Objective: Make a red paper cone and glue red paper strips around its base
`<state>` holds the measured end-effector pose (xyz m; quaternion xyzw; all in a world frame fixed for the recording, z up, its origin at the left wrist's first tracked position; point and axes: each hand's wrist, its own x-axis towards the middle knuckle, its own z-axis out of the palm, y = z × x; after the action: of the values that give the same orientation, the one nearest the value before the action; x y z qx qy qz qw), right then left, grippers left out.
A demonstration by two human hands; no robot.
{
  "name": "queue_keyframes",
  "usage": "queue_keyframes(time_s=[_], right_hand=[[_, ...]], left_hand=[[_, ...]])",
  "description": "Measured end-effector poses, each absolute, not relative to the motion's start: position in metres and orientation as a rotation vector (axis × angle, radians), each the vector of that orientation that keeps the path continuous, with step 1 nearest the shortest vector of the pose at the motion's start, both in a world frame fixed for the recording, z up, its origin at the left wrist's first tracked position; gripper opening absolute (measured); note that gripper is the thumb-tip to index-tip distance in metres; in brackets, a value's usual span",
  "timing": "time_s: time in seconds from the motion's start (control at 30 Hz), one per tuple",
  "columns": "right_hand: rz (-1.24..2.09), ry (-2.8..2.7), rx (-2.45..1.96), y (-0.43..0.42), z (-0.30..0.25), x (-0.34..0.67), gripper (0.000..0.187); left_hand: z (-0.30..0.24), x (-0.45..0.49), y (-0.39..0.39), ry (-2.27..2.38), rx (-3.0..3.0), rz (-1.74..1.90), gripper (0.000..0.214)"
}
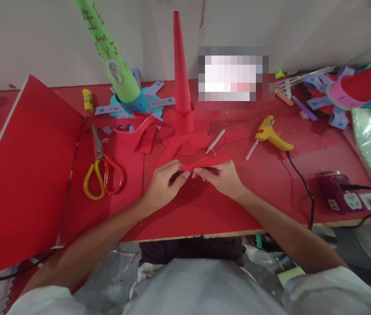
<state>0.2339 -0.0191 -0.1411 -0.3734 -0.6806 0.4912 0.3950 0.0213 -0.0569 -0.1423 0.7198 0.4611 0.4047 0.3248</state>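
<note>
Between them, my left hand (167, 183) and my right hand (223, 177) pinch a narrow red paper strip (210, 162) above the table's front half. The thumbs nearly meet at its near edge, and my curled fingers are partly hidden behind it. Just beyond the strip lies a whitish pen-like stick (216, 141). Behind that, a tall red paper cone (181, 65) stands upright on a flat red base with petal-like strips around it. Scissors (101, 170) with one yellow and one orange handle rest to the left of my left hand.
A yellow glue gun (274, 134) lies at right, its black cord running to a purple power socket (344, 192). At back left, a green cone (109, 52) leans beside a glue stick (87, 101). A large red board (27, 175) rises at left. Another red cone (369, 83) tilts at right.
</note>
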Motion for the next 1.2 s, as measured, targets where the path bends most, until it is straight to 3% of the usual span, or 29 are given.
queue_keyframes(time_s=[0.7,0.9,1.07,1.2], right_hand=[[1.082,-1.832,-1.04,-0.0216,-0.1351,0.2322,0.049],[1.079,-1.869,-1.082,-0.0216,-0.1362,0.2325,0.061],[1.039,-1.963,-1.046,-0.0207,-0.1408,0.2318,0.053],[1.025,-1.926,-1.01,-0.0217,-0.1429,0.2305,0.044]], left_hand=[[-0.1501,0.0222,-0.0571,1.166,1.998,1.059,0.037],[-0.1471,0.0224,-0.0577,1.158,2.0,1.006,0.037],[-0.1434,0.022,-0.0575,1.196,2.064,1.068,0.023],[-0.1469,0.0223,-0.0562,1.183,2.112,1.082,0.024]])
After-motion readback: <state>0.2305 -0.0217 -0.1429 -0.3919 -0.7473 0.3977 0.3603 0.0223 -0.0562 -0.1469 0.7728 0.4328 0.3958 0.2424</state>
